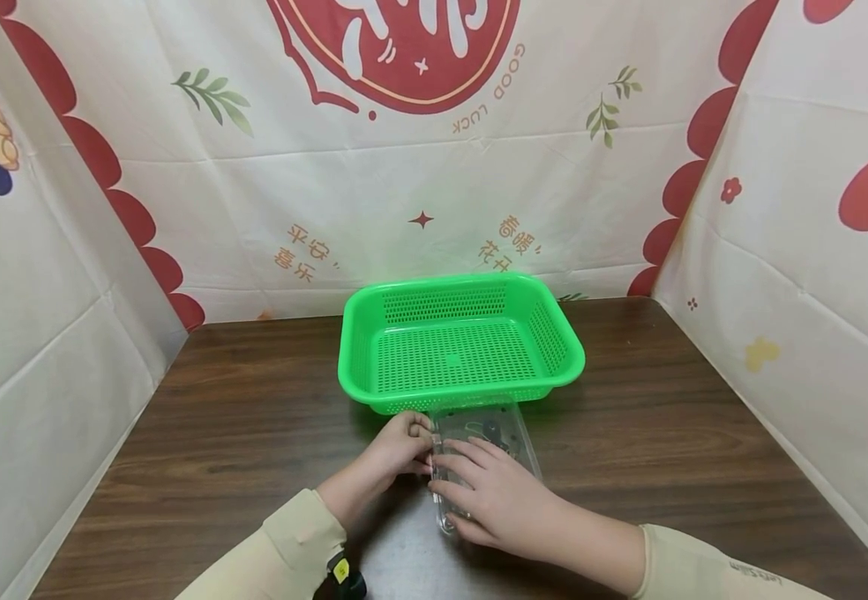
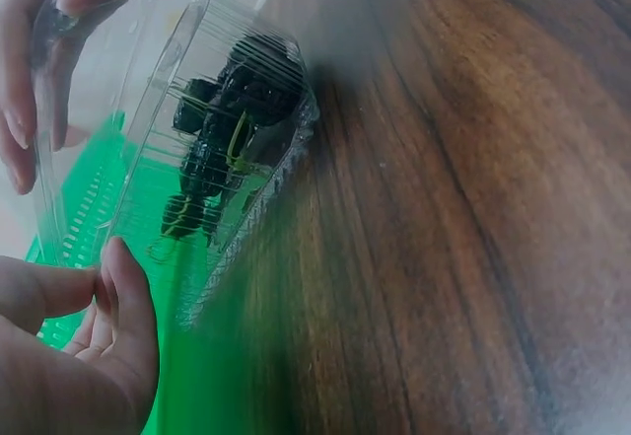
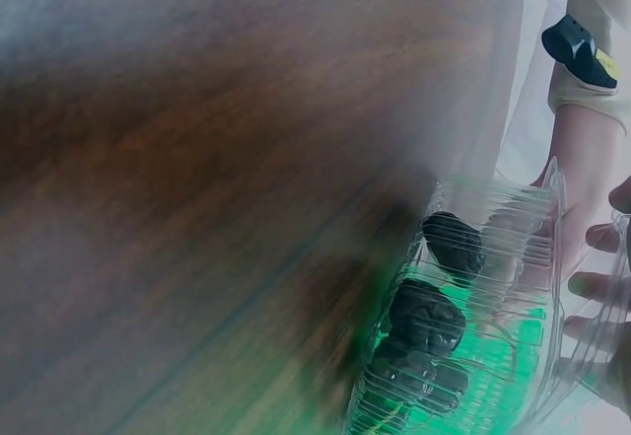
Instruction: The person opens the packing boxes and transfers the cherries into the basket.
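A clear plastic clamshell box [image 1: 471,423] sits on the table in front of the green basket. Inside it, the left wrist view shows several dark, shiny lumps [image 2: 212,144] with thin yellow-green strands; their kind is unclear. At the box's left edge, my left hand [image 1: 402,446] pinches the rim between thumb and fingers. My right hand [image 1: 497,497] lies across the lid with its fingers spread towards that same edge. In the right wrist view, its fingertips [image 3: 590,287] show at the lid's border. Whether the lid is fully closed I cannot tell.
The green perforated basket [image 1: 445,396] stands right behind the box, near the table's back edge. Brown wooden table [image 1: 254,400] extends to both sides. Printed cloth [image 1: 374,192] hangs behind and at the sides. A black device [image 1: 344,577] is worn at the left wrist.
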Tool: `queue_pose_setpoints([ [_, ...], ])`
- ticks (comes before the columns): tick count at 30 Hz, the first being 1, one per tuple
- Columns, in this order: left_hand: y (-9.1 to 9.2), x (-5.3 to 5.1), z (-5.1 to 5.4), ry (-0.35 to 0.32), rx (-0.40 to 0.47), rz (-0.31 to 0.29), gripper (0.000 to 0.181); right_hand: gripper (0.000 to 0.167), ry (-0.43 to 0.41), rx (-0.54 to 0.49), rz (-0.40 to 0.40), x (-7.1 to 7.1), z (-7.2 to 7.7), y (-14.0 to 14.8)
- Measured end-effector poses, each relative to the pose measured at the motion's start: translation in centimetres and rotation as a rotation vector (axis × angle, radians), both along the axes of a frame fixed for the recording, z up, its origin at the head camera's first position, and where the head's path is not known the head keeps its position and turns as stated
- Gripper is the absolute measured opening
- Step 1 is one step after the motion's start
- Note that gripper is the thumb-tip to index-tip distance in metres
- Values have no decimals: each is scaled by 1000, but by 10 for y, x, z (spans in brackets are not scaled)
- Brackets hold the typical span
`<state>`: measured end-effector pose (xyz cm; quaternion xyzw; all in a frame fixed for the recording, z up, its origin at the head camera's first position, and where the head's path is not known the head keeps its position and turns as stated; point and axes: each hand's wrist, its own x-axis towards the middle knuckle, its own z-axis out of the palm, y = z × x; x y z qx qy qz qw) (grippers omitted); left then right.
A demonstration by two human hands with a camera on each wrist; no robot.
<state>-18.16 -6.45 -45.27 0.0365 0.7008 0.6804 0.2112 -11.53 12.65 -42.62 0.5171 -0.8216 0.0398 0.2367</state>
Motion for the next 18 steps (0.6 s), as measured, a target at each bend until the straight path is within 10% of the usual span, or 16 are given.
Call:
queue_pose_setpoints([
  [18,-2,3,0,29,6,-27,18,33,-45,-65,30,0,3,1],
])
